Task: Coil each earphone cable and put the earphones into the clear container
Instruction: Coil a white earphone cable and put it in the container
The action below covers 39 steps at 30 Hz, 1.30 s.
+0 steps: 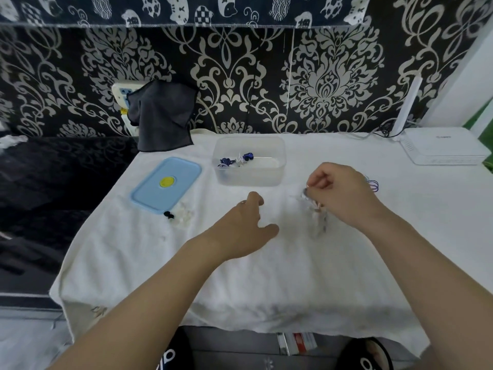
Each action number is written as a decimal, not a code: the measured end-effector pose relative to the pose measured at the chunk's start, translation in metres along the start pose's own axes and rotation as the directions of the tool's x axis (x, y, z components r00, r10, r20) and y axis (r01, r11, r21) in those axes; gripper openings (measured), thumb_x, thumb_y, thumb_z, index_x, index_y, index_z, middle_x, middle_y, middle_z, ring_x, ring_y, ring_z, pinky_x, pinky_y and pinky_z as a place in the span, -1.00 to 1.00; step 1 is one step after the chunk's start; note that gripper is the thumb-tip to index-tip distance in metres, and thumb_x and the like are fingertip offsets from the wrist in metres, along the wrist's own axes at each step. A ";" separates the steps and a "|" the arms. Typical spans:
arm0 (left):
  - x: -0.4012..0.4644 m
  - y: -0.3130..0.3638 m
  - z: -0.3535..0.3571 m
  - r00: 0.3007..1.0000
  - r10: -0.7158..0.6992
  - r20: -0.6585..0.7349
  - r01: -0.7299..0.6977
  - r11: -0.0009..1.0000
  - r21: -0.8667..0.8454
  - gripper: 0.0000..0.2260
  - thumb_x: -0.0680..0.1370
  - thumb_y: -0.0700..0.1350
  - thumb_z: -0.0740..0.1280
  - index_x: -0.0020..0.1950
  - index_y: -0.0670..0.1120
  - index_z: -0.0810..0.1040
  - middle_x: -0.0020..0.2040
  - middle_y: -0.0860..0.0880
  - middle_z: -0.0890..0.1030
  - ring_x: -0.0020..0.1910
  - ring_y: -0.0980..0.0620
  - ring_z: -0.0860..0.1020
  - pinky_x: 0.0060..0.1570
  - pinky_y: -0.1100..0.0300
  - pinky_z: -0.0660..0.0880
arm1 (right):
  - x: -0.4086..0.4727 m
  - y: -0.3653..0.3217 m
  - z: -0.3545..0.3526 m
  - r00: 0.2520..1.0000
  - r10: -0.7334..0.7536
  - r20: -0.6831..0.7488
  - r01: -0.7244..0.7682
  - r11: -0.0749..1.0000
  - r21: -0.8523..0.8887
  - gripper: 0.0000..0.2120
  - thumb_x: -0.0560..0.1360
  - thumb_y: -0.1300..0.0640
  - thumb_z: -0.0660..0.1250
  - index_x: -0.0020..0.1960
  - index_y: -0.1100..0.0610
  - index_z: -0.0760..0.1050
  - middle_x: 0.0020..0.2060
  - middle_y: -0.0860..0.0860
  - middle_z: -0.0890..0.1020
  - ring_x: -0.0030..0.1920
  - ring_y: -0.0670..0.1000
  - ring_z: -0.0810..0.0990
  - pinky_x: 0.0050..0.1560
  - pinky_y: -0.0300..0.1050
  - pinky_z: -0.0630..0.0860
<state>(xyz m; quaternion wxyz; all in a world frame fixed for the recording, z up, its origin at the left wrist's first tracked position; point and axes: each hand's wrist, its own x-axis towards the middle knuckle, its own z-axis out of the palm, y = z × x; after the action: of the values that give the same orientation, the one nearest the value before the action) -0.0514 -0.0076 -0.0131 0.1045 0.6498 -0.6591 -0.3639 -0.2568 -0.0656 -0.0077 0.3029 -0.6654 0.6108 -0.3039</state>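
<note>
In the head view, the right hand (344, 193) pinches a blurred white earphone (316, 209) above the cloth-covered worktop (266, 276). The left hand (246, 225) hovers relaxed, holding nothing. The clear container (249, 161) behind them holds coiled blue and white earphones (236, 160). Its blue lid (165, 185) lies left; a blue cable (373, 185) peeks out beyond the right hand. A white router (442, 148) sits far right.
</note>
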 end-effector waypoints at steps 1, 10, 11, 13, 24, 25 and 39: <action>-0.001 0.002 -0.001 0.999 0.004 0.039 -0.001 0.998 -0.070 -0.42 0.57 0.14 0.37 0.48 0.06 0.18 0.29 0.04 0.43 0.16 0.06 0.53 -0.06 0.22 0.48 | -0.001 -0.006 0.001 0.999 0.031 0.023 -0.034 0.992 0.124 -0.90 0.44 0.27 0.50 -0.13 0.13 0.59 -0.29 0.04 0.67 -0.32 -0.03 0.60 -0.24 -0.20 0.52; -0.010 0.006 -0.017 0.986 0.017 0.166 0.083 0.817 -0.571 -0.66 0.57 -0.02 0.44 0.28 -0.08 0.49 0.12 -0.05 0.70 0.07 0.04 0.70 0.25 0.00 0.58 | -0.009 -0.036 0.020 0.951 0.130 0.280 -0.281 0.740 0.611 -0.85 0.50 0.37 0.41 0.07 0.34 0.56 -0.11 0.26 0.63 -0.19 0.07 0.61 -0.20 -0.15 0.62; -0.011 0.006 -0.019 0.986 0.019 0.166 0.087 0.789 -0.608 -0.69 0.59 -0.03 0.42 0.28 -0.10 0.50 0.13 -0.09 0.70 0.07 0.01 0.71 0.24 0.00 0.59 | -0.009 -0.037 0.021 0.944 0.131 0.302 -0.297 0.732 0.612 -0.87 0.51 0.37 0.39 0.06 0.33 0.56 -0.11 0.24 0.63 -0.19 0.06 0.62 -0.19 -0.15 0.63; -0.011 0.002 -0.021 0.988 0.011 0.152 0.098 0.718 -0.690 -0.73 0.63 -0.02 0.35 0.28 -0.11 0.52 0.15 -0.12 0.69 0.08 -0.05 0.71 0.22 0.00 0.60 | -0.009 -0.039 0.023 0.921 0.129 0.367 -0.346 0.704 0.620 -0.89 0.53 0.40 0.34 0.04 0.29 0.56 -0.12 0.22 0.63 -0.20 0.06 0.63 -0.17 -0.15 0.64; -0.006 -0.018 -0.021 0.991 -0.064 0.115 0.130 0.601 -0.789 -0.82 0.66 -0.22 0.22 0.19 -0.18 0.57 -0.07 -0.10 0.61 -0.24 0.06 0.57 -0.20 0.25 0.57 | -0.013 -0.048 0.036 0.714 0.082 0.696 -0.646 0.460 0.609 -0.82 0.56 0.38 0.20 0.00 0.21 0.54 -0.17 0.16 0.66 -0.25 0.04 0.65 -0.12 -0.08 0.63; -0.006 -0.019 -0.022 0.992 -0.075 0.098 0.123 0.615 -0.779 -0.82 0.66 -0.22 0.24 0.19 -0.22 0.57 -0.08 -0.09 0.60 -0.27 0.10 0.56 -0.23 0.27 0.56 | -0.013 -0.049 0.037 0.702 0.092 0.706 -0.665 0.439 0.604 -0.86 0.56 0.34 0.22 -0.01 0.22 0.55 -0.18 0.16 0.66 -0.27 0.03 0.63 -0.16 -0.10 0.62; 0.001 -0.033 -0.039 0.995 -0.092 0.033 0.086 0.659 -0.747 -0.78 0.65 -0.10 0.30 -0.17 -0.11 0.55 -0.16 -0.09 0.57 -0.31 0.09 0.46 -0.17 0.24 0.50 | -0.011 -0.053 0.056 0.822 0.031 0.568 -0.356 0.808 0.470 -0.81 0.48 0.29 0.45 0.08 0.25 0.56 -0.21 0.16 0.65 -0.40 -0.01 0.32 -0.34 -0.18 0.27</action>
<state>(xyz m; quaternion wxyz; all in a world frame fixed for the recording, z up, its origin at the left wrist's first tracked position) -0.0023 -0.0183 -0.0059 0.3466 0.5826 -0.4189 -0.6042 -0.1811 -0.0492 -0.0021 0.6717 -0.5362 0.4531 -0.2366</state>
